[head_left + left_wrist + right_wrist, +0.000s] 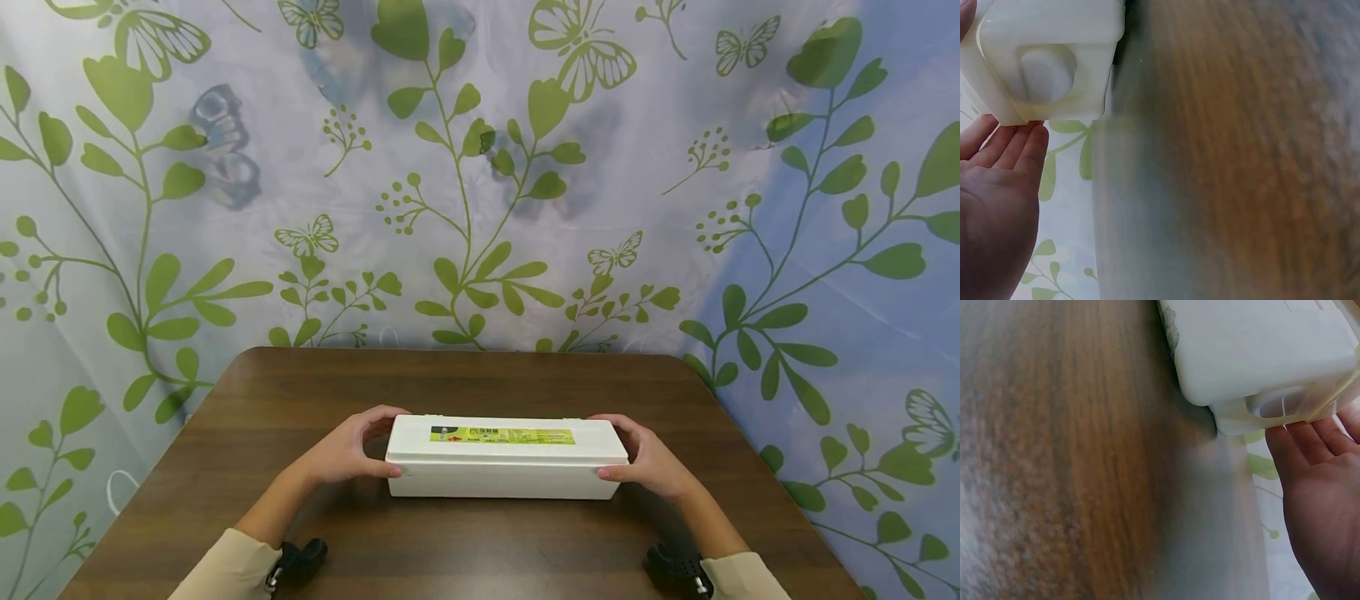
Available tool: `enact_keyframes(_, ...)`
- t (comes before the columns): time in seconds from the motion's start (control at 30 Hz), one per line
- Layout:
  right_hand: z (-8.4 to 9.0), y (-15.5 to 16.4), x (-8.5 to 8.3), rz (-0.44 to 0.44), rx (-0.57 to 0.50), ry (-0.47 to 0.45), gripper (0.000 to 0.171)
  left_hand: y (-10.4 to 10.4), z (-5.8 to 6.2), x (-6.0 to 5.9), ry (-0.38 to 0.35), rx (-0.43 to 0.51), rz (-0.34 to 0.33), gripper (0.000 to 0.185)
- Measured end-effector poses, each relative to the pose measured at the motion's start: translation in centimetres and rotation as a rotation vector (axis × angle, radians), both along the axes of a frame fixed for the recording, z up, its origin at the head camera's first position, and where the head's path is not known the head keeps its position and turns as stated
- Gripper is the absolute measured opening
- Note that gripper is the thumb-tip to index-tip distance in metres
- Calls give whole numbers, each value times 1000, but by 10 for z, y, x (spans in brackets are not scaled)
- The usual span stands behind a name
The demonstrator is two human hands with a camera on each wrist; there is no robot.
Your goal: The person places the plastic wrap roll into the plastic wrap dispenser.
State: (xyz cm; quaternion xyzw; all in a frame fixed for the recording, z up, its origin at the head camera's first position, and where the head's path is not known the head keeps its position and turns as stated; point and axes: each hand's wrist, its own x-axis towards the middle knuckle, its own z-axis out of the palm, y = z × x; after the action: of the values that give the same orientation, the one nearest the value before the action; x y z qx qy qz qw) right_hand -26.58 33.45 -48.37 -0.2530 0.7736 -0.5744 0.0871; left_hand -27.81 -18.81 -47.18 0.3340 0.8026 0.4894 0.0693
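A long white box [506,458] with a green and yellow label on its lid lies across the brown wooden table [465,379]. My left hand [347,450] holds its left end, thumb on the near lip and fingers arched over the far edge. My right hand [654,460] holds the right end the same way. In the left wrist view the box [1047,62] shows a recessed end grip, and the left hand's fingers [1019,147] touch its corner. In the right wrist view the right hand's fingers [1300,447] touch the end of the box [1260,350].
A cloth backdrop [480,167] printed with green leaves and butterflies hangs right behind the table's far edge and down both sides. Black wrist straps [300,558] sit on both forearms near the front edge. Bare tabletop surrounds the box.
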Motion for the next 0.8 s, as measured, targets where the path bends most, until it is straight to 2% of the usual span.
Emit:
enact_keyframes(0.2,-2,0,1,6,0,2,79,1,-2,-1,-4,8,-8,73)
enact_keyframes(0.33,-3,1,1,44,-19,11,83,1,-5,0,8,17,-8,76)
enact_keyframes(0.47,-4,1,1,81,-39,24,87,2,-7,3,-10,36,-23,82)
enact_keyframes(0.63,-6,2,3,67,-40,21,90,3,-8,7,-23,36,-26,90)
enact_keyframes(0.8,-6,1,5,65,-42,31,93,4,-9,9,11,19,-6,91)
